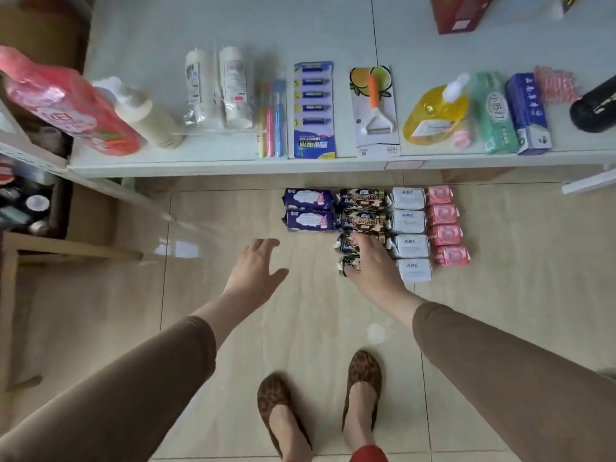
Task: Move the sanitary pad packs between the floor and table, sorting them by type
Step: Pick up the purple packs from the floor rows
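Observation:
Sanitary pad packs lie in columns on the tiled floor below the table edge (233,166). Two purple packs (310,211) form the left column. Beside them run several black-and-gold packs (363,210), then several white packs (409,233), then several pink packs (445,225) at the right. My right hand (373,265) lies over the two lower black-and-gold packs, fingers spread, hiding most of them; I cannot tell whether it grips one. My left hand (256,268) hovers open above bare floor, just left of the columns and below the purple packs.
The white table holds bottles (216,88), toothbrushes (271,118), a battery card (314,110), a peeler (375,110), a yellow pouch (435,111), tissue packs (510,113) and a red pack (66,101). A shelf unit stands at the left. My feet (320,405) stand on the floor.

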The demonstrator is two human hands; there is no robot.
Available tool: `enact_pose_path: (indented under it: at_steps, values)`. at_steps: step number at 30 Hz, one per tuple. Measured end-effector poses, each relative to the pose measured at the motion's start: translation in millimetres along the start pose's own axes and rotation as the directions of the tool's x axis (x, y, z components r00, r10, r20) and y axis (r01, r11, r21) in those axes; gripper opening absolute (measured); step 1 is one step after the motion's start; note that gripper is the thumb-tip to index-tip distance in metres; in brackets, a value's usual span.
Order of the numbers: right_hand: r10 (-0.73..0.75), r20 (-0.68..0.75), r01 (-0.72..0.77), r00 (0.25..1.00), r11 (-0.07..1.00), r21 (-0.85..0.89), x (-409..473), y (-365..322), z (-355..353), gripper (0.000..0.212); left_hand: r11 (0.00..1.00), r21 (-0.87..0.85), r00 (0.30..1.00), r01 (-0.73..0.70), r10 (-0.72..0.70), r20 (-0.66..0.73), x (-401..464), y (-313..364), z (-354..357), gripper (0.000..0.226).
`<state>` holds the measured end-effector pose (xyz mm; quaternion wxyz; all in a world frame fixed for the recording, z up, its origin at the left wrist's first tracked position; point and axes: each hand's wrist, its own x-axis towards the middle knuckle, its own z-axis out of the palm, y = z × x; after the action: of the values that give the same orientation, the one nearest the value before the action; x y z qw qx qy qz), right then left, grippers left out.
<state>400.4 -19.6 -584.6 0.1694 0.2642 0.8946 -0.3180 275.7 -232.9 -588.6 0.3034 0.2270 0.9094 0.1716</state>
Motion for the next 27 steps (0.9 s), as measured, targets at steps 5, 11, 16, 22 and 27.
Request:
enact_pose_path:
  at_steps: [5, 11, 16, 22, 27]
  values:
    - [-0.062, -0.025, 0.059, 0.998, 0.992, -0.111, 88.0, 35.7, 60.1, 0.06, 0.999, -0.001, 0.998, 0.039, -0.039, -0.05, 87.0, -40.4, 58.3, 0.06]
    - [-0.211, -0.108, 0.154, 0.972, 0.909, -0.388, 168.0, 58.9, 113.0, 0.049, 0.997, 0.08, 0.995, 0.021, -0.012, -0.103, 182.7, -67.0, 94.7, 0.064]
    - [-0.291, -0.143, 0.156, 0.946, 0.795, -0.586, 208.4, 66.6, 140.8, 0.029, 0.995, 0.103, 0.986, -0.016, 0.033, -0.162, 246.2, -66.3, 112.4, 0.069]
    - [-0.364, -0.112, 0.181, 0.925, 0.677, -0.714, 233.0, 66.2, 159.6, 0.028, 0.98, 0.194, 0.994, -0.044, 0.062, -0.088, 304.3, -57.8, 130.9, 0.082]
    - [-0.339, -0.027, 0.239, 0.94, 0.715, -0.657, 224.8, 60.3, 171.3, 0.039, 0.98, 0.197, 0.994, 0.001, 0.021, -0.107, 298.7, -61.9, 140.7, 0.058]
